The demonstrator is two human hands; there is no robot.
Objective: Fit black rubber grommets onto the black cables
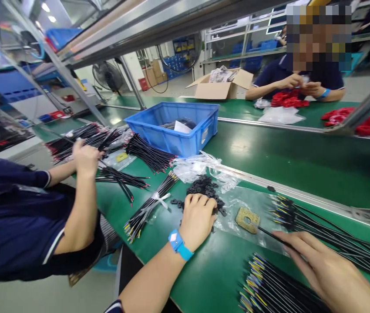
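Observation:
My left hand, with a blue wrist strap, reaches palm down onto a pile of small black plastic parts. Its fingers are bent and slightly apart, and their tips are partly hidden. At the right, my right hand pinches a thin black cable. The far end of that cable reaches a yellow sponge with a hole in its middle, lying on clear plastic film. Whether the tip touches the sponge I cannot tell.
Cable bundles lie near my right hand and behind it. A tied bundle is left of my left hand. Behind stands a blue bin. A co-worker's arm is at left; another person sits across.

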